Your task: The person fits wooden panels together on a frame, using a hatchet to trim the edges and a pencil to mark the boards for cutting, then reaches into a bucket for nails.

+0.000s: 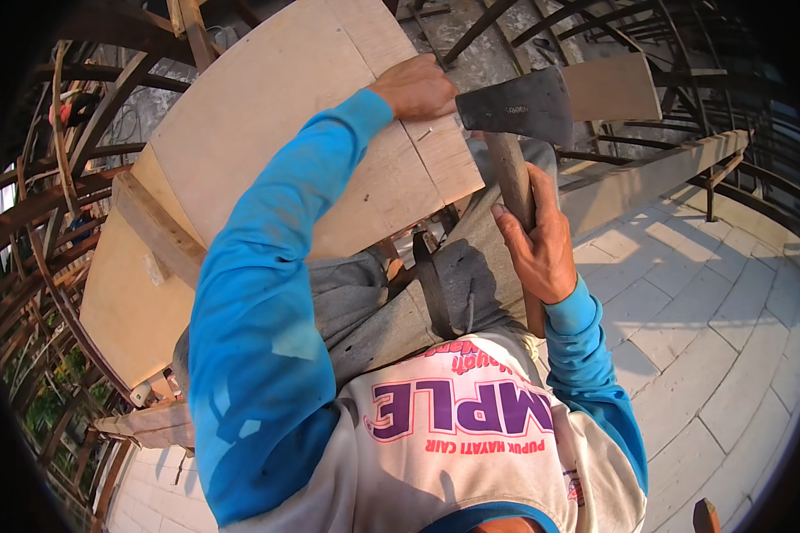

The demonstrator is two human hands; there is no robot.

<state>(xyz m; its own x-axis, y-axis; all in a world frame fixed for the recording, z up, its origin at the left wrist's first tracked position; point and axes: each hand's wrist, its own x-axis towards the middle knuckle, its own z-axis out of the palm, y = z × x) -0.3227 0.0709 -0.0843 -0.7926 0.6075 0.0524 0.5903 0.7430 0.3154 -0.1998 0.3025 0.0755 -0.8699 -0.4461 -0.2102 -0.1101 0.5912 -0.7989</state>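
My right hand (547,244) is wrapped round the wooden handle of an axe (517,182). The dark axe head (529,105) is raised at the plywood's right edge, its broad blade to the right and its narrow back end close to my left fist. My left hand (416,89) is closed and rests at the edge of a large plywood panel (276,115); what its fingers pinch, if anything, is hidden. Just below that fist a small nail (427,131) shows beside a seam in the panel. The panel lies across in front of my bent legs in grey trousers.
A wooden batten (158,226) crosses the panel's left part. A pale plywood piece (612,87) shows behind the axe head. A long beam (658,178) runs at the right above light floor slabs (684,302). Curved dark wooden ribs (80,160) surround the work place.
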